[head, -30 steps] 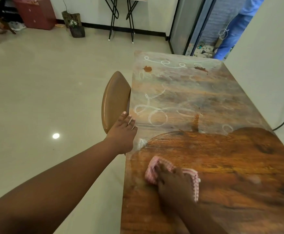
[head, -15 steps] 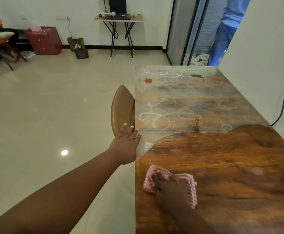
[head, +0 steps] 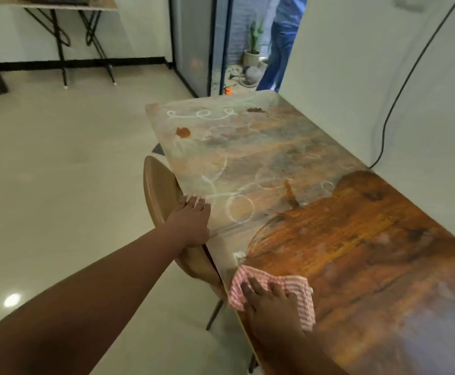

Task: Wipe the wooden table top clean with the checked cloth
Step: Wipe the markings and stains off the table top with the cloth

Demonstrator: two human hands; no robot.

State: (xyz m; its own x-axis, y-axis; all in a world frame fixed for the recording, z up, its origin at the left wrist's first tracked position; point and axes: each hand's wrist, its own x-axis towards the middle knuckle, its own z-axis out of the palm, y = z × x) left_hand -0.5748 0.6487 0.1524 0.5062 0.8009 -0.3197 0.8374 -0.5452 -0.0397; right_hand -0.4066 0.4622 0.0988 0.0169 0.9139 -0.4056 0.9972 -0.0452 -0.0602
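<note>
Right hand (head: 271, 304): fingers flat and spread, pressing the cloth (head: 299, 290) onto the table (head: 369, 261) at its near left edge. Left hand (head: 191, 223): fingers extended and relaxed, resting on the table's left edge, against the back of the chair (head: 157, 190). The table's near part shows bare dark wood; the far part carries a pale film with white loops (head: 238, 209) and brown stains (head: 183, 132).
</note>
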